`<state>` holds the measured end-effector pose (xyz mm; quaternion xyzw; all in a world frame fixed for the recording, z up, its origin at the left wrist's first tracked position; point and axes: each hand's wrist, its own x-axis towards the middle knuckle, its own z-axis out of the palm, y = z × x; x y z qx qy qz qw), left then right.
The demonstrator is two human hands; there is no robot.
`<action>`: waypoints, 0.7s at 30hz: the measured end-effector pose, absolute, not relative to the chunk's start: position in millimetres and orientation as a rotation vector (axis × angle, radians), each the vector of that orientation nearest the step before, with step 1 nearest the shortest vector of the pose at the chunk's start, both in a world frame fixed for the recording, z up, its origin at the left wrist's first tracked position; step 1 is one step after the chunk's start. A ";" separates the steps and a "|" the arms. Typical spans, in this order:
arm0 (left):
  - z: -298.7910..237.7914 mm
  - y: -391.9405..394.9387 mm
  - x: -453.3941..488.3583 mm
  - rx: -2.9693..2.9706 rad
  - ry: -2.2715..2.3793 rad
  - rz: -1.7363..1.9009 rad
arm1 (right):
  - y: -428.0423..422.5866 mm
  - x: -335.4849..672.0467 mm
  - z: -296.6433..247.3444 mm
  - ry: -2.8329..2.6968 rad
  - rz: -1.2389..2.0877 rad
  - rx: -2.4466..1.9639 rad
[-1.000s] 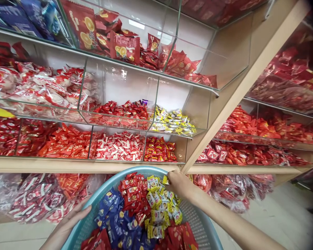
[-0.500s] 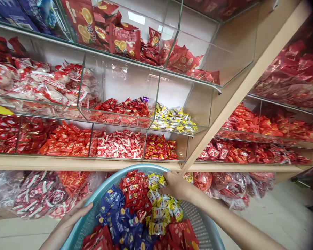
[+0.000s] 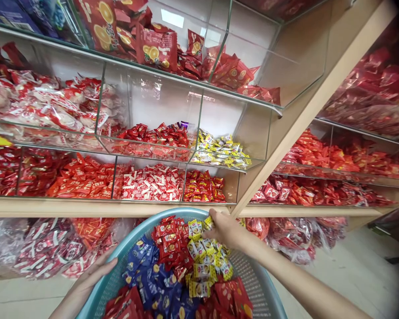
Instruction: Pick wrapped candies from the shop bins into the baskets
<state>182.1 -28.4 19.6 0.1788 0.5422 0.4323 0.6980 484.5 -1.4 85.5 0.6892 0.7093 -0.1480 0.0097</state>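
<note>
A light blue plastic basket [image 3: 119,268] at the bottom centre holds piles of wrapped sweets: blue ones [image 3: 149,274], red ones [image 3: 169,241] and yellow ones [image 3: 202,261]. My left hand [image 3: 93,277] grips the basket's left rim from below, fingers wrapped on the edge. Closed around a bunch of yellow sweets at the far side of the basket, just under the wooden shelf edge, is my right hand [image 3: 224,230].
Glass bins on a wooden shelf unit [image 3: 269,164] hold red, white-red and yellow sweets [image 3: 221,153] and orange-print snack packs [image 3: 156,48]. Clear bags of sweets [image 3: 49,248] lie under the bottom shelf. More red sweets fill the shelves to the right.
My right hand has closed tighter on the yellow sweets and risen slightly toward the shelf edge. The basket has lifted a little with the view. My left hand keeps its grip.
</note>
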 end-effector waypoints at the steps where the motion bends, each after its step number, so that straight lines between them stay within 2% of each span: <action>1: 19.3 -28.5 182.0 0.395 1.213 0.959 | 3.6 486.9 90.6 2.219 -0.431 2.165; 5: 18.3 -27.8 182.1 0.411 1.190 0.963 | 23.5 490.3 97.2 2.237 -0.294 2.127; 10: 17.4 -25.7 181.5 0.423 1.211 0.976 | 32.1 476.3 80.6 2.308 -0.332 1.940; 21: 13.7 -25.0 180.0 0.384 1.181 0.986 | 21.2 461.7 81.9 2.185 -0.237 1.982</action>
